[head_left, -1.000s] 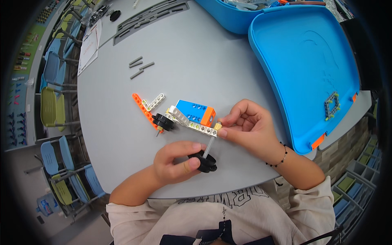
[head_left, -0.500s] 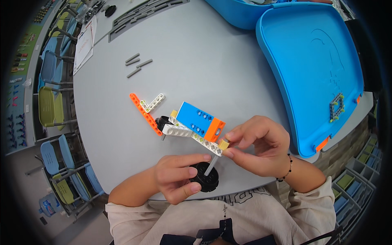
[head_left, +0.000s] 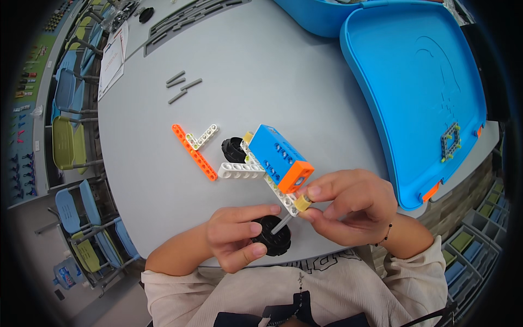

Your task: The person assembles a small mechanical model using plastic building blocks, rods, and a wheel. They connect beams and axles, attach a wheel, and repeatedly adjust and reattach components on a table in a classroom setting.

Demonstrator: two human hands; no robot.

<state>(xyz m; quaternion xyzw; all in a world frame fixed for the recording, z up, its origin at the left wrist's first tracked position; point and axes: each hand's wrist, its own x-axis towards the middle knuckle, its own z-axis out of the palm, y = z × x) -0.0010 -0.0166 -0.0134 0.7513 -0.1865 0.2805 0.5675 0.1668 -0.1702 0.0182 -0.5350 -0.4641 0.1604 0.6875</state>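
My left hand [head_left: 233,238] is closed on the edge of a black wheel [head_left: 272,242], thumb and fingers on its near-left side. A grey axle [head_left: 281,224] rises from the wheel's middle to the near end of a white perforated beam [head_left: 285,203]. My right hand [head_left: 354,204] pinches a small yellow bushing [head_left: 302,203] at that end. The beam carries a blue block [head_left: 275,155] with an orange end [head_left: 297,177]. Another white beam [head_left: 239,171] sticks out leftward from the build. Behind it, a second black wheel [head_left: 233,150] is partly hidden.
Left of the build lie an orange beam [head_left: 194,152] and a white angled beam [head_left: 205,136]. Several loose grey axles [head_left: 177,97] are farther back, before a grey tray [head_left: 190,23] of axles. A blue case lid [head_left: 403,71] stands at the right. Papers [head_left: 113,62] lie far left.
The build has turned and tilted, its blue block shifting rightward and the far wheel showing more. My right hand has moved slightly right with the bushing. My left hand has stayed on the near wheel.
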